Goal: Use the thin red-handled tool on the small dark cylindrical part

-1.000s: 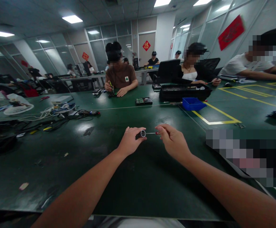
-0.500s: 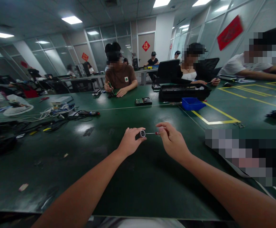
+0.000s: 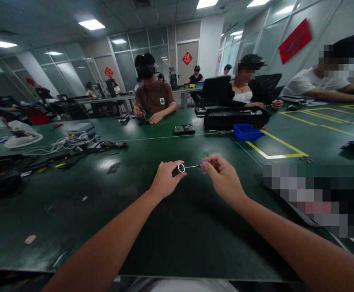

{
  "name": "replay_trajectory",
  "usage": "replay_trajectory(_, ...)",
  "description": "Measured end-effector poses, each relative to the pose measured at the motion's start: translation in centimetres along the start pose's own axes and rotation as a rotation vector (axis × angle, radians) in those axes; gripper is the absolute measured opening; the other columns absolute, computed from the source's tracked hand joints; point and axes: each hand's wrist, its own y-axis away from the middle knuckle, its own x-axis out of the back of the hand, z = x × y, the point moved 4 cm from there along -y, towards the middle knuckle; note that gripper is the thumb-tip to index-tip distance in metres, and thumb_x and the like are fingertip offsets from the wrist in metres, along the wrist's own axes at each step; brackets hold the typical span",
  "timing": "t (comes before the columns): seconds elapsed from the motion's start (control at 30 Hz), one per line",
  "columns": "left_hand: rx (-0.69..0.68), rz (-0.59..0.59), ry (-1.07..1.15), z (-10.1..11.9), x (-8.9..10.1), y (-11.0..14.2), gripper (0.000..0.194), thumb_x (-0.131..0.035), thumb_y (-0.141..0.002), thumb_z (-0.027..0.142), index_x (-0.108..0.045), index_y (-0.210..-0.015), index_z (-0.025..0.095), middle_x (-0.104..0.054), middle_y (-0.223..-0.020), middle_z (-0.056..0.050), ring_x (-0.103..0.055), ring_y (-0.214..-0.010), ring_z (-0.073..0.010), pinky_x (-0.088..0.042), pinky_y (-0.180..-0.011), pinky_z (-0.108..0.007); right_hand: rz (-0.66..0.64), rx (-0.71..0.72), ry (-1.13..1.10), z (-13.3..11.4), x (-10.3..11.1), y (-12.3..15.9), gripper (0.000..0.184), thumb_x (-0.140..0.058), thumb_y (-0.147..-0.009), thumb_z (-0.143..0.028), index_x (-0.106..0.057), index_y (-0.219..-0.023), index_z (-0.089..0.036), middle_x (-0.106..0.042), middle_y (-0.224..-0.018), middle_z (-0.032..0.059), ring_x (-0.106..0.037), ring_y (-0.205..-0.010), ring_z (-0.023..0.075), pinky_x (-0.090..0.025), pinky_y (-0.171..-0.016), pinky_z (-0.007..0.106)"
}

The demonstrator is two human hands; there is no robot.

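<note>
"Black, that short cylinder (image 3: 175,172). Where's it held?"

"Over the green table (image 3: 177,235), in the left hand (image 3: 165,179), fingers curled round it, silver-ringed end showing. The right hand (image 3: 223,174) pinches a screwdriver (image 3: 192,166) near its red collar, shaft reaching that ring. Whether the tip goes inside, I can't tell."

"And the containers?"

"A blue bin (image 3: 247,134) stands just this side of a long black tray (image 3: 238,122), well beyond the hands. I can't make out the bin's contents; the tray's are too dim to name. Far left, a white basket (image 3: 27,141) has something dark in it."

"Elbow room?"

"Some. The near edge (image 3: 171,277) passes beneath the forearms (image 3: 119,233), cables (image 3: 61,144) lie well off to the left, a circuit board (image 3: 183,129) lies ahead, and yellow tape (image 3: 286,156) marks the right."
</note>
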Motion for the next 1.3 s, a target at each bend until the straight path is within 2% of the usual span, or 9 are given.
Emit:
replay_trajectory(0.13,-0.027,0.017,0.025,0.0,0.3,-0.1,0.037,-0.064,-0.091,0.034,-0.059,-0.127,0.025,-0.067,-0.114,-0.005,-0.059,-0.104,-0.0244,-0.04,-0.103,-0.048,-0.001,-0.164,-0.374,1.0,-0.2,-0.8,0.02,-0.065,-0.087,-0.039,-0.066,-0.093,-0.02,-0.068,-0.086,0.0043,-0.064,-0.079,0.0189,-0.053,-0.081,0.038)
replay_trajectory(0.23,-0.081,-0.019,-0.016,0.2,0.5,-0.2,0.038,-0.062,-0.092,0.033,-0.057,-0.13,0.027,-0.066,-0.118,-0.005,-0.058,-0.11,-0.0245,-0.033,-0.111,-0.053,-0.027,-0.384,-0.665,1.9,-0.7,-1.0,0.018,-0.063,-0.087,-0.036,-0.065,-0.081,-0.02,-0.063,-0.072,0.0021,-0.06,-0.066,0.0164,-0.055,-0.077,0.038)
replay_trajectory(0.3,-0.079,-0.054,-0.057,0.0,0.6,-0.3,0.037,-0.063,-0.092,0.033,-0.058,-0.129,0.027,-0.066,-0.116,-0.004,-0.058,-0.112,-0.0245,-0.028,-0.114,-0.056,-0.02,-0.43,-0.712,2.3,-0.8,-1.0,0.016,-0.064,-0.087,-0.034,-0.065,-0.078,-0.02,-0.061,-0.069,0.0016,-0.057,-0.062,0.0157,-0.056,-0.075,0.038)
replay_trajectory(0.47,-0.041,-0.081,-0.087,-0.4,0.5,-0.4,0.036,-0.064,-0.091,0.033,-0.059,-0.127,0.028,-0.067,-0.115,-0.003,-0.058,-0.111,-0.0243,-0.023,-0.116,-0.058,0.078,-0.218,-0.523,2.4,-0.3,-0.9,0.018,-0.063,-0.089,-0.04,-0.064,-0.088,-0.021,-0.064,-0.081,0.0027,-0.061,-0.073,0.0174,-0.053,-0.072,0.035)
replay_trajectory(0.67,-0.055,-0.099,-0.094,-0.4,0.1,-0.2,0.041,-0.062,-0.092,0.038,-0.057,-0.132,0.03,-0.066,-0.114,-0.003,-0.058,-0.112,-0.0243,-0.018,-0.118,-0.059,0.037,0.01,-0.184,1.5,0.0,-0.5,0.024,-0.054,-0.096,-0.044,-0.062,-0.098,-0.022,-0.067,-0.089,0.0039,-0.064,-0.08,0.019,-0.052,-0.078,0.038)
replay_trajectory(0.8,-0.056,-0.101,-0.104,-0.3,0.1,-0.2,0.044,-0.061,-0.092,0.04,-0.055,-0.135,0.03,-0.066,-0.113,-0.003,-0.058,-0.112,-0.024,-0.018,-0.118,-0.059,0.026,0.058,-0.049,0.8,0.1,-0.1,0.024,-0.051,-0.097,-0.043,-0.061,-0.101,-0.022,-0.068,-0.089,0.005,-0.066,-0.079,0.02,-0.053,-0.077,0.04)
replay_trajectory(1.17,-0.056,-0.129,-0.113,0.0,0.1,-0.2,0.048,-0.061,-0.092,0.04,-0.052,-0.139,0.03,-0.066,-0.107,-0.003,-0.058,-0.107,-0.0238,-0.019,-0.117,-0.061,-0.005,0.131,0.074,-0.2,-0.2,0.4,0.021,-0.049,-0.098,-0.041,-0.059,-0.102,-0.022,-0.07,-0.091,0.0066,-0.068,-0.083,0.0225,-0.053,-0.077,0.041)
replay_trajectory(1.3,-0.059,-0.133,-0.114,-0.1,-0.1,-0.2,0.047,-0.061,-0.092,0.039,-0.053,-0.138,0.029,-0.066,-0.104,-0.003,-0.058,-0.105,-0.0235,-0.025,-0.114,-0.059,0.002,0.198,0.229,-0.7,-0.2,0.6,0.019,-0.048,-0.099,-0.038,-0.059,-0.102,-0.023,-0.072,-0.088,0.0062,-0.069,-0.083,0.0234,-0.051,-0.076,0.04)
